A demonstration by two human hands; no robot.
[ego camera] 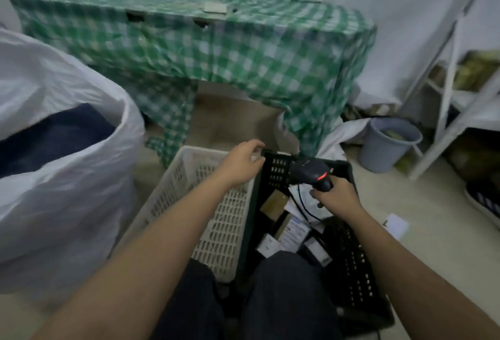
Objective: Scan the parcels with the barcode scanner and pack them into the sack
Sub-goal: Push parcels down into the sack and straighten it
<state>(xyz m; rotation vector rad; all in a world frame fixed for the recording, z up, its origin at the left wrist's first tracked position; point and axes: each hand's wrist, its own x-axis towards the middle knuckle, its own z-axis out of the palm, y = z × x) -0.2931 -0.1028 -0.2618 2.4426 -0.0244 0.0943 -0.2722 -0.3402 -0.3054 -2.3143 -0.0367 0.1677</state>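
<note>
My knees are hiding part of the parcels lying in the black crate, and their labels are too blurred to read. My right hand is gripping the scanner, head pointing left, handle slanting down-right. My left hand is hovering, loosely curled, holding nothing. The white sack is standing open at my left

You sit by a big sack of thin, crinkly white plastic. Your two crates are hard plastic with holes: one cream crate, one black crate. The scanner looks like smooth dark plastic. The parcels look like brown card and white paper. A green checked cloth covers the table.
</note>
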